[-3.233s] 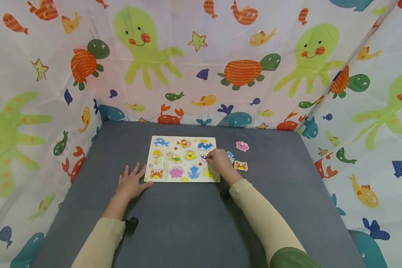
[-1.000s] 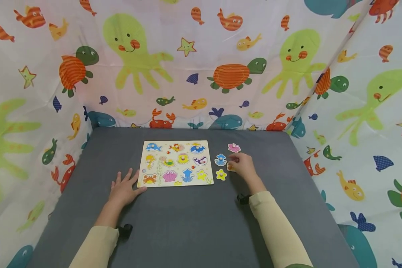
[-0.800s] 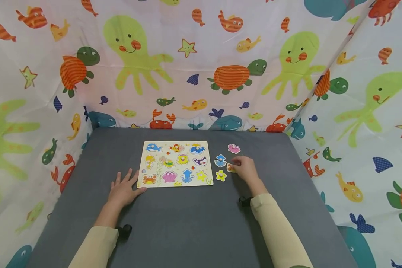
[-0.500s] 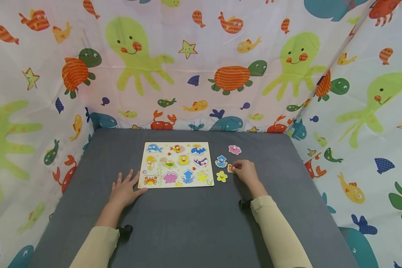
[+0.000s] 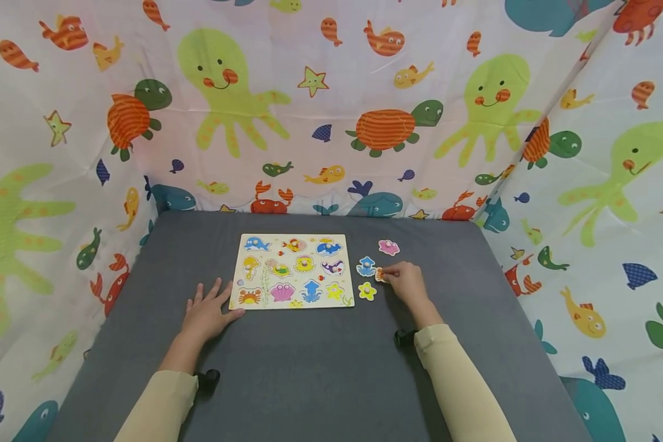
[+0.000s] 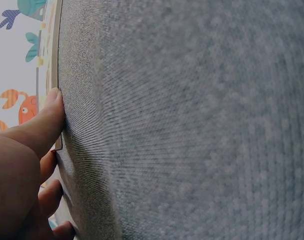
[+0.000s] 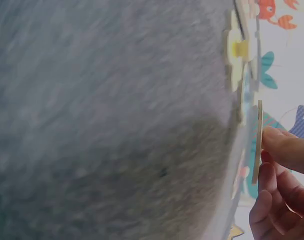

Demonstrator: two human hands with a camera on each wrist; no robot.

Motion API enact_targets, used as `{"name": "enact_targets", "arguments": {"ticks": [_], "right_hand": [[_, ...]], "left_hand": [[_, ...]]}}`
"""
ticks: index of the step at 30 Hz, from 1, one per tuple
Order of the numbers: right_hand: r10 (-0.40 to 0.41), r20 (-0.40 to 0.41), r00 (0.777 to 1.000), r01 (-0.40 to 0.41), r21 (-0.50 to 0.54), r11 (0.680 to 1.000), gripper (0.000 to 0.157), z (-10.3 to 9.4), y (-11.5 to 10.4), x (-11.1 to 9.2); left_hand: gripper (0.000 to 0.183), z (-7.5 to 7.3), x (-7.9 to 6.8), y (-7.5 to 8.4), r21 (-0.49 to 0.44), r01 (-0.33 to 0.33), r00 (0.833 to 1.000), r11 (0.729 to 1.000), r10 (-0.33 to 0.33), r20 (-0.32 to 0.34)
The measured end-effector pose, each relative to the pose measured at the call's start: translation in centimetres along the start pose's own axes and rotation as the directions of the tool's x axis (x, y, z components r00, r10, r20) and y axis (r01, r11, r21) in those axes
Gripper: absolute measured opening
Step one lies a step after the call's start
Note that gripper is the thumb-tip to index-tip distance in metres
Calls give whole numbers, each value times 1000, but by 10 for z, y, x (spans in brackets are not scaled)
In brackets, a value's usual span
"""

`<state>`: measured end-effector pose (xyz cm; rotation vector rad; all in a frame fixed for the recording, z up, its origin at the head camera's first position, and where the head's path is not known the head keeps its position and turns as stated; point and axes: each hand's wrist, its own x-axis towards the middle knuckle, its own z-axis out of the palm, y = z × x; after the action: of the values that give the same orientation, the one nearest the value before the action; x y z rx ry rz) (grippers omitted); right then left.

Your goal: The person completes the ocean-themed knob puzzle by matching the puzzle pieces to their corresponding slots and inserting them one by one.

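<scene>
A wooden sea-animal peg puzzle board [image 5: 266, 275] lies on the grey table. My left hand [image 5: 203, 316] rests at its lower-left corner, fingers spread; the left wrist view shows the thumb [image 6: 52, 112] touching the board's edge. To the right of the board, my right hand [image 5: 409, 285] pinches an orange crab puzzle piece [image 5: 379, 274], partly hidden by the fingers. In the right wrist view this piece [image 7: 258, 150] appears edge-on, seemingly just off the table. Beside it lie a blue squid piece [image 5: 366, 266] and a yellow star piece [image 5: 367, 291].
A pink shell piece [image 5: 388, 247] lies behind the right hand. The grey table [image 5: 309, 374] is enclosed at the back and sides by a white curtain [image 5: 287, 55] printed with sea animals. A small black wrist device [image 5: 404, 337] sits under the right cuff; another [image 5: 209, 380] is at the left.
My right hand has left the board's purple whale and moved right to the crab piece, now pinched. The star piece has come into view. My left hand stays at the board's corner.
</scene>
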<state>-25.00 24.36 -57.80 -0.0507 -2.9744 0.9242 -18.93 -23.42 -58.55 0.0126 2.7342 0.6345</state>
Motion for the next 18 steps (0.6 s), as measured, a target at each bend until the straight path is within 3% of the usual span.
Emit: {"name": "enact_targets", "arguments": {"ticks": [10, 18], "right_hand": [[-107, -66, 992, 109, 20, 994, 17, 0, -30, -3], [-216, -95, 972, 221, 46, 974, 11, 7, -61, -6]], "left_hand": [[91, 1, 3, -3, 10, 3, 1000, 1000, -3, -5], [89, 2, 3, -4, 6, -2, 1000, 1000, 2, -16]]}}
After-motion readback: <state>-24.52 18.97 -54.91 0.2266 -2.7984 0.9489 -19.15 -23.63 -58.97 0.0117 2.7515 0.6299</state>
